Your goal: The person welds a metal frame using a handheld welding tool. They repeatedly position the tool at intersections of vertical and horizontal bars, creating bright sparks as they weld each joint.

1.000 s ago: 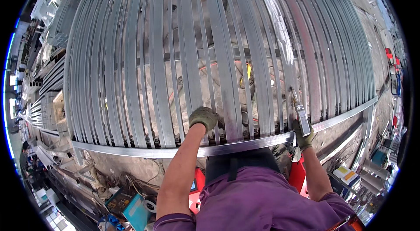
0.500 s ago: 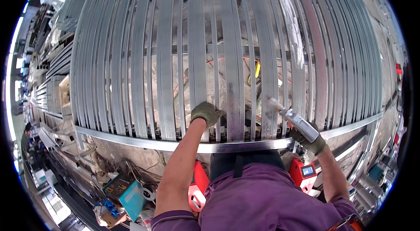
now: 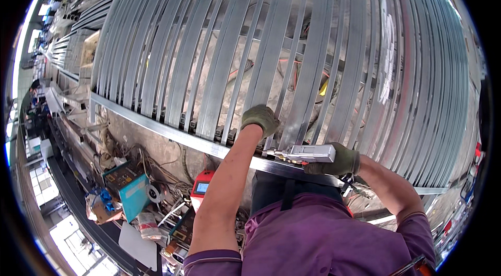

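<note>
Here's the tight spot: the right hand [image 3: 336,160] has its gloved fingers wrapped around a silver tool [image 3: 313,154], level above the front rail [image 3: 172,134], its narrow tip pointing left. And just beyond that tip, the left hand [image 3: 260,120]! It's gloved too, fingers curled over a wide metal bar [image 3: 267,67] near the rail; whether it pinches the bar or merely leans on it, I cannot tell, because the fingertips are hidden.

That closeness looks like the big danger. If the tool is powered or hot, and I can't tell that it is, one slip of the right wrist could send the tip into the left glove. The bare left forearm [image 3: 229,187] crosses the rail right beside it, with nothing covering the skin, so anything flying off could land there.

Now the bars: row upon row, with open gaps between. A bar pushed unevenly by that left palm might shift out of line, and a small thing dropped here could fall through to the floor. Down to the left, tangled cables [image 3: 151,158] lie near a red box with a screen [image 3: 201,187]; a careless step back could snag a foot.
</note>
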Tool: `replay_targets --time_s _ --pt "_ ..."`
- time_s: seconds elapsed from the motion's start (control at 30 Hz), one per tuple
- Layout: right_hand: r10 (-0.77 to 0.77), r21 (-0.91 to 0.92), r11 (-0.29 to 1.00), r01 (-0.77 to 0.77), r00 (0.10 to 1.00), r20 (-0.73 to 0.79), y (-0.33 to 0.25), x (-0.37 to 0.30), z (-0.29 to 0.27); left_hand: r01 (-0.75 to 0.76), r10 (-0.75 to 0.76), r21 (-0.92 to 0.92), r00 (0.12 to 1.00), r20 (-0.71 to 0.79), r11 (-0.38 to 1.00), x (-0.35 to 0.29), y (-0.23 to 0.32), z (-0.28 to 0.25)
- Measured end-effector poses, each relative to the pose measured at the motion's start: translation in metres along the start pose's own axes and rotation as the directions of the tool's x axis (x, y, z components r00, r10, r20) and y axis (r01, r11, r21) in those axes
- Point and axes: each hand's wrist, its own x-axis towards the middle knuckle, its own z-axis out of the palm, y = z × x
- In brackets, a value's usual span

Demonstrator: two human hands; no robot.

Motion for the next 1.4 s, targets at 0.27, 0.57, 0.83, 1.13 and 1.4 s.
replay_targets --time_s 0.27,0.57,0.83,1.13,1.4 --pt "0.113 0.089 0.988 -0.124 0.986 0.121 0.035 0.016 0.007 -0.017 0.017 0.033 1.0 0.01 0.999 0.008 -0.003 0.008" --pt "0.13 0.038 0.99 -0.135 0.983 0.126 0.042 0.025 0.007 -0.048 0.048 0.041 0.999 -0.002 0.998 0.02 -0.006 0.015" --pt "0.172 0.021 0.984 -0.177 0.975 0.14 0.029 0.023 0.005 -0.015 0.015 0.018 0.999 -0.03 1.0 0.015 -0.004 0.01" --pt "0.199 -0.066 0.979 -0.192 0.969 0.147 0.029 0.023 0.005 -0.018 0.018 0.015 1.0 0.007 1.0 0.019 -0.005 0.013" --pt "0.245 -0.08 0.969 -0.235 0.959 0.144 0.019 0.019 0.003 -0.001 0.001 0.014 1.0 -0.003 1.0 0.018 -0.004 0.011"
